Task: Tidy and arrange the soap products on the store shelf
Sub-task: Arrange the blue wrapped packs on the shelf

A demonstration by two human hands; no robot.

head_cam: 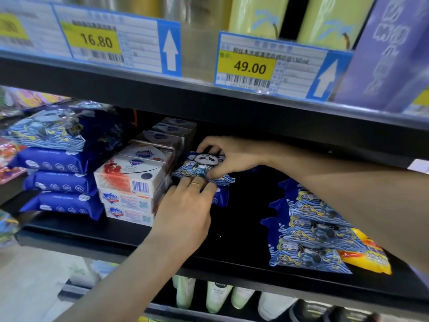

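Two hands are at work in the middle of the black shelf (pixel 116 231), so the tidying is judged to be partly done. A panda-print pack (pixel 199 165) is being set on a small pile just right of the soap boxes (pixel 130 182). It is pinched by the right hand (pixel 232 156), with the fingers (pixel 209 145) curled over its far edge and the thumb at its near edge. The left hand (pixel 185 210) is laid against the front of the pile; its fingers (pixel 185 184) are held straight and close together, pressing the near edge of the pack and the blue pack (pixel 220 198) beneath it (a ring is worn on one of them).

To the left, order has been reached, as far as can be seen: the soap boxes are stacked squarely in a row running back, and a stack of blue packs (pixel 62 182) sits further left. Between the central pile and the right end, bare black shelf is seen. At the right, several more panda packs (pixel 311 238) lie fanned and overlapping, with a yellow-orange pack (pixel 369 256) at their edge. These are judged to be what remains: gathering, stacking and squaring them to the shelf front.
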